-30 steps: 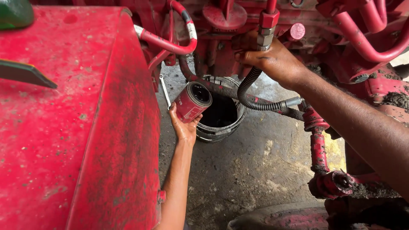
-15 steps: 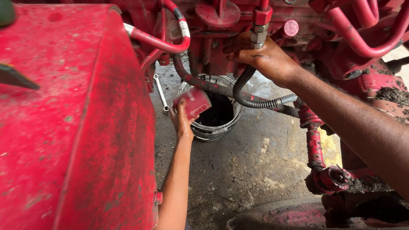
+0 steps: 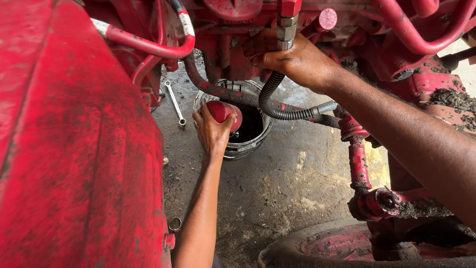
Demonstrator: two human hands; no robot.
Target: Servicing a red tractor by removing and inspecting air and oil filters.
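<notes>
My left hand [image 3: 212, 130] wraps a red canister [image 3: 223, 112], tipped over the rim of the metal bucket [image 3: 244, 148], open concrete around it. Farther up, my right hand [image 3: 292, 58] clasps the black ribbed hose [image 3: 271, 99], hemmed by red pipes.

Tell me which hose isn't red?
The ribbed black hose curving down from the fitting by the right hand. The other pipes, like the one looping at top left, are painted red; this one is dark and corrugated.
</notes>
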